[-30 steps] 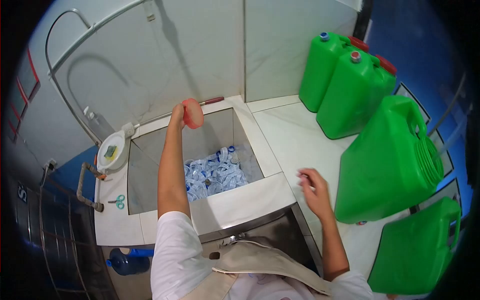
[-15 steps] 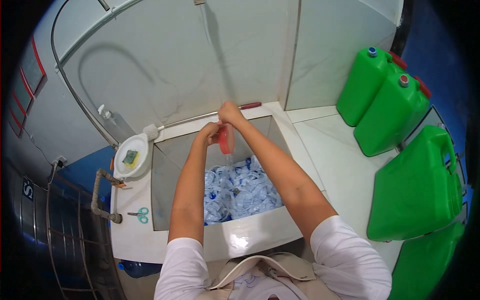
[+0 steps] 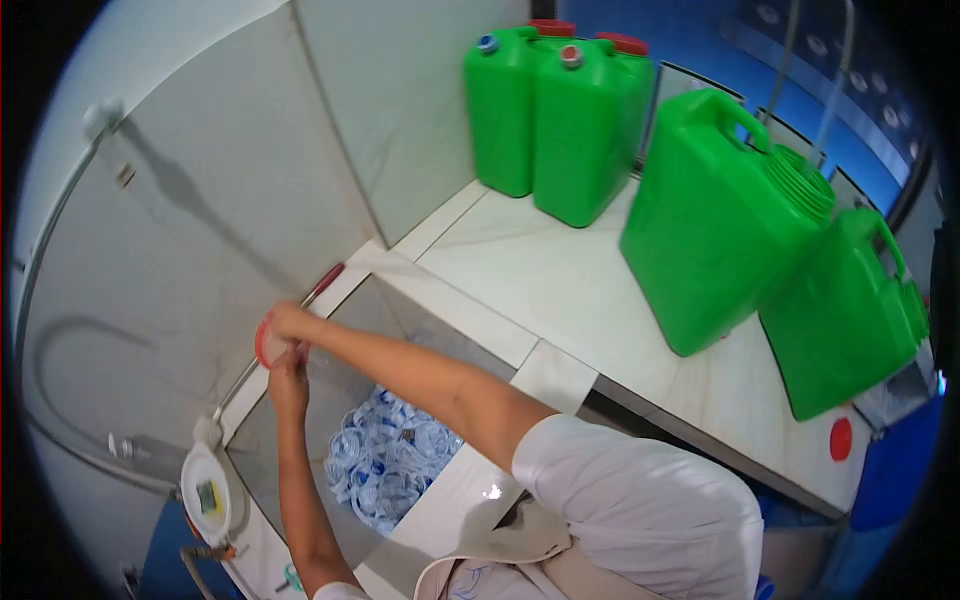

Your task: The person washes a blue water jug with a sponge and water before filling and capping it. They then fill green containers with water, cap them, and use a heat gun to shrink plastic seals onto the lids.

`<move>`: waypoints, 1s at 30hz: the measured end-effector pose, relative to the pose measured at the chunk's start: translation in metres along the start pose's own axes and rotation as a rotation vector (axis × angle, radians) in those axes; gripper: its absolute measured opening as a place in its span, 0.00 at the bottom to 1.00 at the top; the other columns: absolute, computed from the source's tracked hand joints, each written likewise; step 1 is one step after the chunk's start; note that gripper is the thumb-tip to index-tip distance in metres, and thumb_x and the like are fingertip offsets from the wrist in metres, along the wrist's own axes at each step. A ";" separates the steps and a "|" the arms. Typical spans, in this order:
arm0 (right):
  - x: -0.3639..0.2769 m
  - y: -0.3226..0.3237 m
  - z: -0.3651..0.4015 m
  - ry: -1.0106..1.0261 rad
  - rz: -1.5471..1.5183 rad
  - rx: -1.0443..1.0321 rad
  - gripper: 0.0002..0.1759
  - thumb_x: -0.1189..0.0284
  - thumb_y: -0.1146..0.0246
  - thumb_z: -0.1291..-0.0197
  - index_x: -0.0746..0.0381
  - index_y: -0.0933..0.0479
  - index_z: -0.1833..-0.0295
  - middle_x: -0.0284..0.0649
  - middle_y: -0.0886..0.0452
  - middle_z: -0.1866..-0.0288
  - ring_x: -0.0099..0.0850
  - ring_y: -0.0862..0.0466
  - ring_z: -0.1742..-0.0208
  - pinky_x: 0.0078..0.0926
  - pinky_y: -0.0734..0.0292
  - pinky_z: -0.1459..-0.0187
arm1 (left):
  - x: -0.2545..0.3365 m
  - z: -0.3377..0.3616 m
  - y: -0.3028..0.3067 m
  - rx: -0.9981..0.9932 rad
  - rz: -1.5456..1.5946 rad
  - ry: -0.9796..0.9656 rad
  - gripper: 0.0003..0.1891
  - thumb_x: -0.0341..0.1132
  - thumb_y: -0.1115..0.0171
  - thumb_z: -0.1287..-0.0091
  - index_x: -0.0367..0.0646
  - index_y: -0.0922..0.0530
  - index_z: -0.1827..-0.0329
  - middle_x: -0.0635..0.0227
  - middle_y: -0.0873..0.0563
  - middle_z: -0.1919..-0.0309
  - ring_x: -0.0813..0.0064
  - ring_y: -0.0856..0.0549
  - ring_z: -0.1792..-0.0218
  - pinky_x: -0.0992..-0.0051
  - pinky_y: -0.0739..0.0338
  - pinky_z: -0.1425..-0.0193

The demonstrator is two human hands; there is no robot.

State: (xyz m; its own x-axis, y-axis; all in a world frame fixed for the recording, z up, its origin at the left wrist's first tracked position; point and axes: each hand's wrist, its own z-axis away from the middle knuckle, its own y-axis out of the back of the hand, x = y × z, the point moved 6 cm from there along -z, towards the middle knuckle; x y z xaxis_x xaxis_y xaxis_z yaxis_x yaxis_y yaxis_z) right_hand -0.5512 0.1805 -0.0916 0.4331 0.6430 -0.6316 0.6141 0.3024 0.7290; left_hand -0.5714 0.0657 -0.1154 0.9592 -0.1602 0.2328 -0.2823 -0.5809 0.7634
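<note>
A round red lid (image 3: 265,340) is held between my two hands over the back edge of the sink (image 3: 365,300). My right hand (image 3: 291,322) is closed on its upper right side. From below, my left hand (image 3: 289,364) grips its lower edge, fingers partly hidden. Beneath my forearms, a heap of clear and blue plastic pieces (image 3: 390,460) lies in the sink. Behind my hands a metal rod with a red handle (image 3: 328,279) rests along the sink's back ledge.
Green jerrycans (image 3: 590,130) stand on the white counter at right; a nearer jerrycan (image 3: 710,220) has an uncovered threaded mouth. A red disc (image 3: 841,439) lies near the counter's right end. A white basin (image 3: 228,500) with a sponge (image 3: 209,498) sits at lower left, beside a pipe (image 3: 200,570).
My view has swung right, bringing more of the counter and jerrycans in. The lid has turned in my hands; the water seen falling from it is no longer visible.
</note>
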 end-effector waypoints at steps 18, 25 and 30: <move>0.192 0.303 0.568 -0.790 -0.394 -0.189 0.22 0.58 0.49 0.33 0.65 0.27 0.46 0.37 0.22 0.59 0.26 0.22 0.60 0.25 0.21 0.57 | 0.367 -0.004 -0.107 -0.730 1.515 0.430 0.19 0.30 0.41 0.40 0.33 0.33 0.47 0.61 0.20 0.56 0.67 0.18 0.55 0.70 0.22 0.48; 0.306 0.472 0.757 -1.072 -0.097 0.454 0.17 0.63 0.43 0.39 0.66 0.22 0.53 0.40 0.19 0.63 0.22 0.22 0.67 0.20 0.27 0.69 | 0.527 0.014 -0.204 -0.668 2.366 0.830 0.16 0.34 0.53 0.32 0.34 0.30 0.46 0.57 0.21 0.52 0.65 0.24 0.44 0.59 0.32 0.35; 0.404 0.522 0.716 -0.520 -0.163 1.013 0.22 0.61 0.44 0.37 0.66 0.27 0.44 0.40 0.21 0.53 0.26 0.21 0.58 0.21 0.25 0.58 | 0.579 0.041 -0.237 -0.457 2.375 1.012 0.14 0.32 0.56 0.31 0.35 0.32 0.46 0.56 0.23 0.51 0.62 0.23 0.49 0.62 0.28 0.42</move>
State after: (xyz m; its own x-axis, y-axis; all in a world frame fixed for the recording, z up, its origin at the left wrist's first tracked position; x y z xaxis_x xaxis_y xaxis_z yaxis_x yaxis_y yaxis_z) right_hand 0.4168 0.0939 -0.1556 0.3753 0.2090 -0.9031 0.8342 -0.5009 0.2307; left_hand 0.0517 0.0773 -0.1861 -0.8759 0.3302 0.3519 -0.3783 -0.0171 -0.9255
